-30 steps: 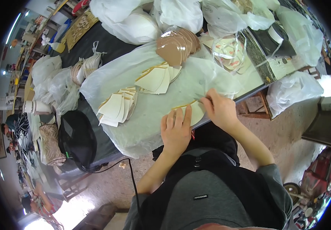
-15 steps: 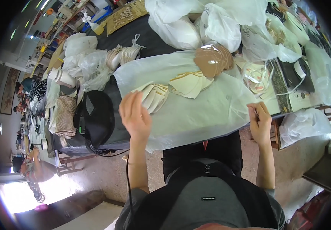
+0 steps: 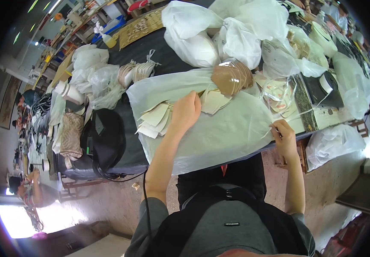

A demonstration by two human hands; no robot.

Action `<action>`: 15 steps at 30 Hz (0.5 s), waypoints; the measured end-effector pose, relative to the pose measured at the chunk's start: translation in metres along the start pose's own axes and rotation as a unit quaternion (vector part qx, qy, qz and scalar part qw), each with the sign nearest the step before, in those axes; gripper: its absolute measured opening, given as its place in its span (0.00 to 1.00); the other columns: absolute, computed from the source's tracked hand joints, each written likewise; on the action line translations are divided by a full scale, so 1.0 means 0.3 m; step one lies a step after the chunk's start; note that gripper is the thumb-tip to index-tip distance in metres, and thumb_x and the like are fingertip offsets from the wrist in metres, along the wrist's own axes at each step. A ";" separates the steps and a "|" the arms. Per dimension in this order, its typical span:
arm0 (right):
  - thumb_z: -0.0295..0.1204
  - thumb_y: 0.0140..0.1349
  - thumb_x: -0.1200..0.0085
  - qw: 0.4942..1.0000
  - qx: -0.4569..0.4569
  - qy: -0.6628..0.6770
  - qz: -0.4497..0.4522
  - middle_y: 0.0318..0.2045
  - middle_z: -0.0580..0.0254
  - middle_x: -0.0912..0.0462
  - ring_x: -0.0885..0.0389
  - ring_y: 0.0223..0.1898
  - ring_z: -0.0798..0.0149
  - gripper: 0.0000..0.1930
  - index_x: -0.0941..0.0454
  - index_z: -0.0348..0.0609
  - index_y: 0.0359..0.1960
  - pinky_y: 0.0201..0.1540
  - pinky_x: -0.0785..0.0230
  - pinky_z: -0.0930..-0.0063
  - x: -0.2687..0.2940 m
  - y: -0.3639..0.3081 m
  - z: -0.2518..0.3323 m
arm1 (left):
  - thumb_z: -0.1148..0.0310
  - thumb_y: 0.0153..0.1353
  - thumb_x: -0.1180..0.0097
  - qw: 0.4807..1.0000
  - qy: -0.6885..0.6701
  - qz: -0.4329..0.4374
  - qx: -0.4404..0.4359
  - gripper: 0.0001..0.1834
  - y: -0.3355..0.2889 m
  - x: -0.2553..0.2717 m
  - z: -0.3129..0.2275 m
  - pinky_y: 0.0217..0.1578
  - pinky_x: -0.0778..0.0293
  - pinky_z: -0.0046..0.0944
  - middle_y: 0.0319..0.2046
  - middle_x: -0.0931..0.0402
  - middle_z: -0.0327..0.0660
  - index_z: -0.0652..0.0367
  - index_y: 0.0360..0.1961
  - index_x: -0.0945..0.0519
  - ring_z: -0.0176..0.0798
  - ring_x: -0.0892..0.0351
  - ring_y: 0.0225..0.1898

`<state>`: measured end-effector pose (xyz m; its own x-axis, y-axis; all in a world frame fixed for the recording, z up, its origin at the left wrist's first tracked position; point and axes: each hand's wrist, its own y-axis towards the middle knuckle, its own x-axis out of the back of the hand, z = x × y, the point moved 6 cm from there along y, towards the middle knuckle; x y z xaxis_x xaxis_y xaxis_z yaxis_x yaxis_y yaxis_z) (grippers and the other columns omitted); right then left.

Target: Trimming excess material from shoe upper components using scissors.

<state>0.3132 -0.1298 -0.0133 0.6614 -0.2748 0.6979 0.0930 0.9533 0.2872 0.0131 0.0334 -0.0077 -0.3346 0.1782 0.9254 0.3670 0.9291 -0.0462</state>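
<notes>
A translucent white plastic sheet or bag (image 3: 219, 141) lies across the table in front of me. Two fanned piles of cream-coloured flat pieces rest on it, a left pile (image 3: 155, 120) and a middle pile (image 3: 214, 103). Behind the middle pile sits a stack of shiny brown curved pieces (image 3: 232, 78). My left hand (image 3: 187, 112) reaches over the bag, fingers closed at the left end of the middle pile, hiding what they grip. My right hand (image 3: 284, 136) is curled at the bag's right edge, its fingertips pinched together; what lies between them is too small to make out.
A black bag-like object (image 3: 109, 139) with a cable lies at the left, beside a patterned roll (image 3: 70, 133). Stuffed white plastic bags (image 3: 238, 43) crowd the back. A black spool with white tape (image 3: 325, 88) stands at the right. A person (image 3: 32, 190) sits far left.
My left hand has moved right from the left pile to the middle pile, and its fingers have closed. The left pile is more spread out. My right hand stays by the bag's edge.
</notes>
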 end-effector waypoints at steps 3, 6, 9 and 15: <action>0.19 0.58 0.40 0.996 -0.016 0.080 0.045 0.30 0.54 0.18 0.19 0.29 0.59 0.05 0.20 0.32 0.36 0.34 0.29 0.72 0.018 0.024 -0.011 | 0.66 0.61 0.46 0.985 -0.138 -0.102 0.017 0.08 -0.011 -0.008 0.035 0.38 0.25 0.51 0.38 0.19 0.48 0.59 0.38 0.23 0.53 0.20 0.40; 0.22 0.63 0.43 0.984 -0.087 0.150 0.050 0.20 0.63 0.22 0.26 0.22 0.73 0.05 0.19 0.32 0.33 0.27 0.34 0.78 0.020 0.042 0.017 | 0.66 0.61 0.44 0.971 -0.079 -0.206 -0.090 0.06 -0.036 -0.023 0.005 0.35 0.25 0.49 0.33 0.20 0.45 0.57 0.34 0.21 0.53 0.20 0.36; 0.24 0.66 0.47 0.971 -0.135 0.193 0.035 0.14 0.72 0.28 0.32 0.18 0.79 0.08 0.19 0.32 0.32 0.22 0.40 0.82 0.096 0.048 0.141 | 0.66 0.60 0.44 0.971 -0.026 -0.193 -0.140 0.07 0.017 -0.027 -0.081 0.37 0.25 0.48 0.32 0.22 0.44 0.57 0.33 0.20 0.52 0.21 0.38; 0.27 0.70 0.53 0.956 0.081 0.244 0.142 0.30 0.63 0.18 0.21 0.32 0.70 0.10 0.20 0.36 0.44 0.36 0.31 0.78 -0.096 0.262 0.449 | 0.66 0.60 0.43 0.976 -0.099 -0.174 -0.086 0.07 0.029 0.002 0.015 0.39 0.28 0.48 0.31 0.23 0.45 0.57 0.35 0.19 0.52 0.22 0.37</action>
<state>0.2012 -0.0636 0.0775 0.9148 0.1207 0.3855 -0.2319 0.9383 0.2565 0.0122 0.0429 -0.0092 -0.6197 -0.0630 0.7823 0.3356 0.8797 0.3368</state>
